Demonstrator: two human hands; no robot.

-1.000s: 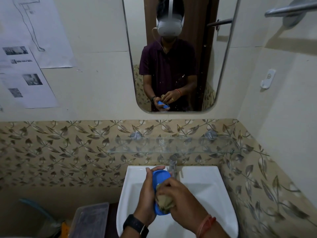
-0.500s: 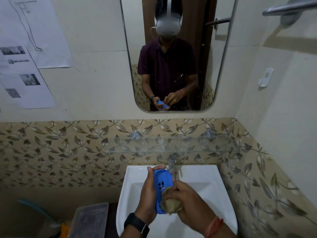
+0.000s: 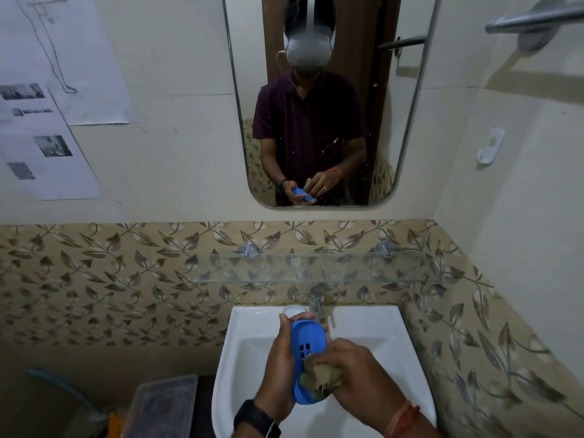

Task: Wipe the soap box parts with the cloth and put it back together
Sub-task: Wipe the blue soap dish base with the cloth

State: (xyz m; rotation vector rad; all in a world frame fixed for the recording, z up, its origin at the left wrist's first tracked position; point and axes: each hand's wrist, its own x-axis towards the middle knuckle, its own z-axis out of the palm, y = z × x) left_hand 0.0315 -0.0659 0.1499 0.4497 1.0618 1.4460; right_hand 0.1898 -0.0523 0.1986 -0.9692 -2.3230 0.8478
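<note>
The left hand grips a blue soap box part standing on end, with the fingers curled over its top. The right hand clutches a bunched brown cloth, pressed against the part's lower inside. Both are held over the white sink, just in front of the tap and below a glass shelf.

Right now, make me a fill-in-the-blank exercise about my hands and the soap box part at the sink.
The left hand holds a ____ soap box part.
The right hand presses a bunched cloth against that part, above a ____ sink.
A black watch is worn on the ____ wrist.
Missing words: blue, white, left.
</note>
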